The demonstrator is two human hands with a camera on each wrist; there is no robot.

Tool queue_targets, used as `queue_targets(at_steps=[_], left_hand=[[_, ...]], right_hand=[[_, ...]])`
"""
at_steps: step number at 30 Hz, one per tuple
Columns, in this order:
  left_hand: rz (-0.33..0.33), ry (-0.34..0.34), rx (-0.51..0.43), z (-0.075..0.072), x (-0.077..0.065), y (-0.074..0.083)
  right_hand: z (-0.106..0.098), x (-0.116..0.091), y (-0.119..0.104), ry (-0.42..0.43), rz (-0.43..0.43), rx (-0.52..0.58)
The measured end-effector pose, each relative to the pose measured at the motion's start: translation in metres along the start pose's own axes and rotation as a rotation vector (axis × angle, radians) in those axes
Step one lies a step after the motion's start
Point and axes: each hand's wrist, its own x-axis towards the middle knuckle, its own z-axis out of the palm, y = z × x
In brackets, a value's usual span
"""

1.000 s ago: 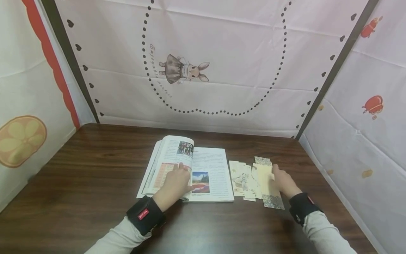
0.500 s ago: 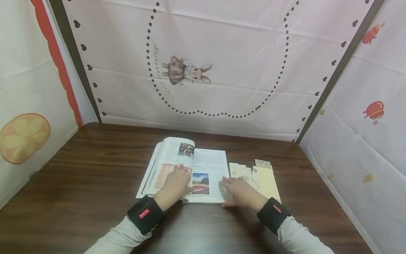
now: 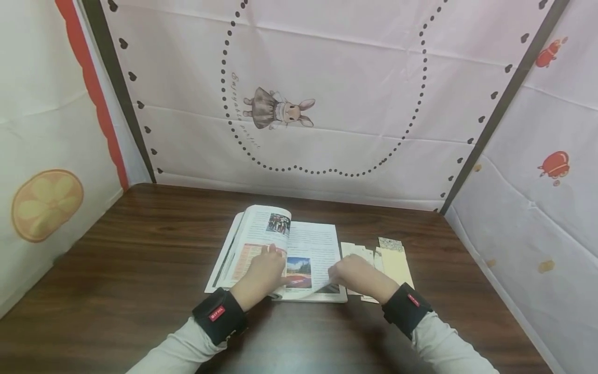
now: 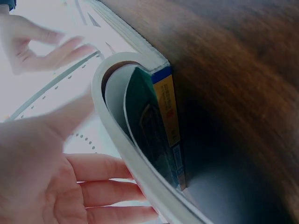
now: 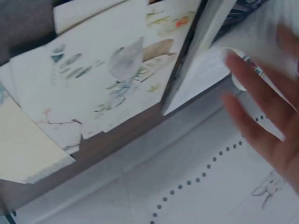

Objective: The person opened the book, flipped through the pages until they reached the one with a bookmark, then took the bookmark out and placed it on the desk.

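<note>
An open book (image 3: 314,236) lies on the table, its left pages bulging up in a curve. My left hand (image 3: 263,270) rests on those left pages with relaxed fingers; in the left wrist view its fingers (image 4: 112,192) lie straight against the curved pages, above the book's spine (image 4: 167,112). At the lower right corner, my right hand (image 3: 357,272) pinches a page (image 3: 310,294) and lifts it, baring a dark picture beneath. The right wrist view shows the right hand (image 5: 271,121) blurred beside the raised page.
Right of the book lie several overlapping paper cards (image 3: 394,265) with pale drawings, partly under my right forearm. The brown wooden table (image 3: 140,249) meets a printed cloth wall (image 3: 350,119) at the back, with cloth sides left and right.
My right hand has come left from the paper cards to the book, then taken a page corner and raised it. The left hand has stayed on the left pages.
</note>
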Motion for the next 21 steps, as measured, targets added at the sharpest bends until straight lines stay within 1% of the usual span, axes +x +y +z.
queue_targets(at_steps=[2, 4, 7, 9, 11, 13, 15, 17, 18, 19, 20, 21], left_hand=[[-0.003, 0.002, -0.012, 0.000, -0.002, 0.000], [-0.016, -0.017, -0.016, 0.002, -0.004, 0.002], [-0.035, -0.069, 0.026, 0.004, -0.005, 0.004], [-0.040, -0.099, 0.088, 0.005, -0.004, 0.006], [-0.038, -0.110, 0.151, 0.005, -0.004, 0.007], [-0.030, -0.096, 0.202, 0.005, -0.003, 0.008], [-0.025, -0.072, 0.220, 0.004, -0.002, 0.009], [-0.020, -0.052, 0.214, 0.004, -0.002, 0.008], [-0.019, -0.040, 0.203, 0.004, -0.002, 0.008], [-0.022, -0.036, 0.183, 0.004, -0.002, 0.007], [-0.023, -0.032, 0.165, 0.003, -0.002, 0.006], [-0.030, -0.033, 0.141, 0.003, -0.002, 0.005]], right_hand=[[-0.005, 0.004, -0.003, 0.111, -0.058, -0.132], [-0.011, 0.008, -0.006, 0.231, -0.086, -0.224], [-0.018, 0.013, -0.012, 0.382, -0.092, -0.226], [-0.023, 0.016, -0.015, 0.478, -0.120, -0.223], [-0.025, 0.019, -0.018, 0.556, -0.156, -0.226], [-0.025, 0.021, -0.021, 0.616, -0.173, -0.215], [-0.024, 0.021, -0.022, 0.660, -0.144, -0.186], [-0.021, 0.018, -0.021, 0.686, -0.071, -0.105], [-0.018, 0.016, -0.019, 0.686, -0.024, -0.063], [-0.016, 0.013, -0.017, 0.667, 0.025, -0.025], [-0.012, 0.011, -0.015, 0.631, 0.066, 0.009], [-0.009, 0.008, -0.013, 0.577, 0.103, 0.037]])
